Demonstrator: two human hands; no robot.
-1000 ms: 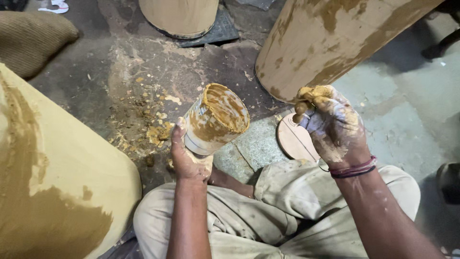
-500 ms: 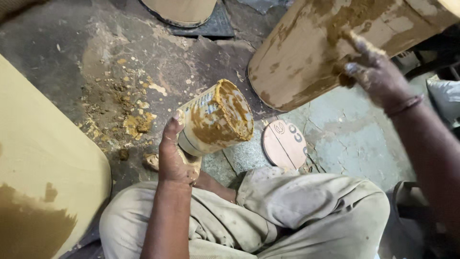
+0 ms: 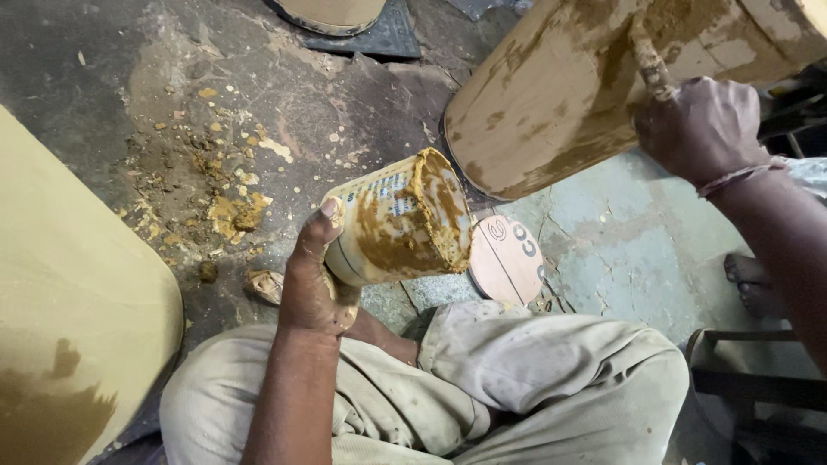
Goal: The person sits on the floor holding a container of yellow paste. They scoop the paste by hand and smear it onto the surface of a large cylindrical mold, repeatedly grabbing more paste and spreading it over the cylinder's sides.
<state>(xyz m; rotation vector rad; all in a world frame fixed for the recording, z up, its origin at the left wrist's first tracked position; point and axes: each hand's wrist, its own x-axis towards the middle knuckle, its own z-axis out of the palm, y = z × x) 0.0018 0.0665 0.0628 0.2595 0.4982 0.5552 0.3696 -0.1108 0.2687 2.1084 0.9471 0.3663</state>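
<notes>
Far left, a big pale yellow curved form (image 3: 73, 319) fills the edge, a brown smear low on it. Beside it the dark stone floor (image 3: 112, 95) is cracked and scattered with ochre paste crumbs (image 3: 228, 211). Centre now: the left hand (image 3: 312, 280) is wrapped round a paste-smeared can (image 3: 398, 220), thumb up its side, mouth tipped right, held over the knees in dusty beige trousers (image 3: 517, 379). A round wooden disc (image 3: 506, 258) lies just beyond on greenish flooring (image 3: 629, 241). Right, the right hand (image 3: 702, 129) is curled closed, its paste-coated finger pressed on a tan cylinder (image 3: 594, 82) streaked brown.
</notes>
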